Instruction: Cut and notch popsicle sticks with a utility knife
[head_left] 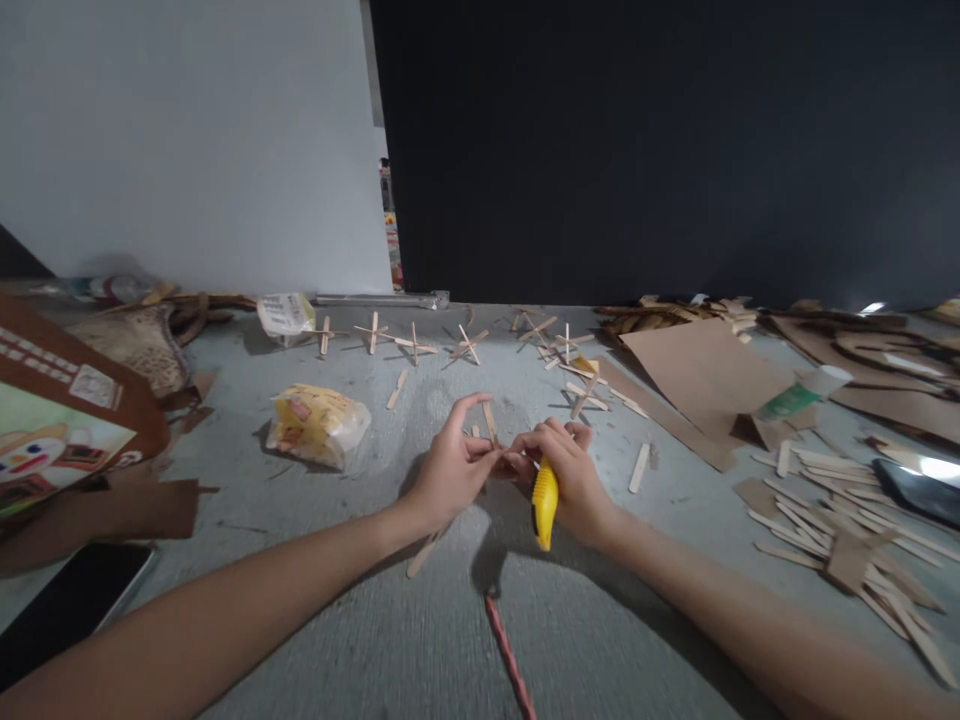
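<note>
Between your hands, a wooden stick (490,422) is pinched in your left hand (454,468); your right hand (566,465), close against it, grips a yellow tool (545,508); the stick should be light, stiff, easily snapped — take it near its ends.

Left hand (454,462) pinching a wooden stick (490,422); right hand (568,468), close beside it, gripping a yellow tool (547,503). Beyond both hands, a row of crossed sticks (469,346); left of the left hand, a yellow packet (315,425); right of the right hand, a pile of loose sticks (806,527).
</note>
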